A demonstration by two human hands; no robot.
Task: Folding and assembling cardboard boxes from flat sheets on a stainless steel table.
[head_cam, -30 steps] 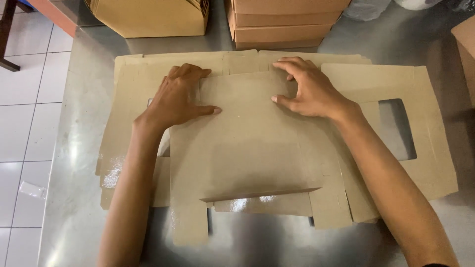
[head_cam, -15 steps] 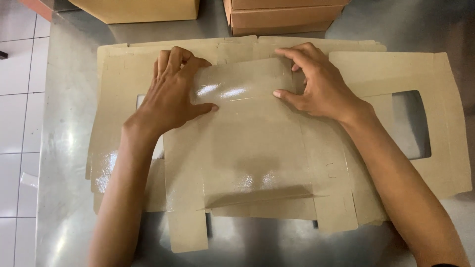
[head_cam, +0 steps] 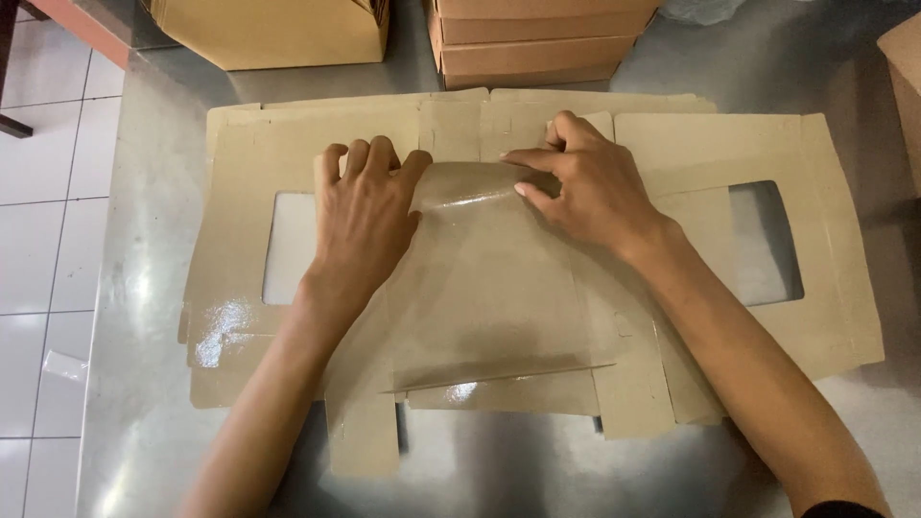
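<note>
Flat on the steel desk [head_cam: 144, 403], a stack of unfolded cardboard blanks [head_cam: 499, 317]. Pressed on its glossy top panel, left hand [head_cam: 363, 216] with fingers curled at the far fold; right hand [head_cam: 585, 187] pinching that edge. Beyond, closed boxes [head_cam: 537, 43].

A metal table [head_cam: 144, 403] with a reflective top carries flat cardboard box blanks [head_cam: 825, 317] with window cut-outs at its centre. Stacked cardboard boxes [head_cam: 537, 43] stand along its far edge.

Shiny steel table [head_cam: 144, 403]; white tiled floor [head_cam: 48, 240] at left; stacked cardboard boxes [head_cam: 537, 38] behind.
</note>
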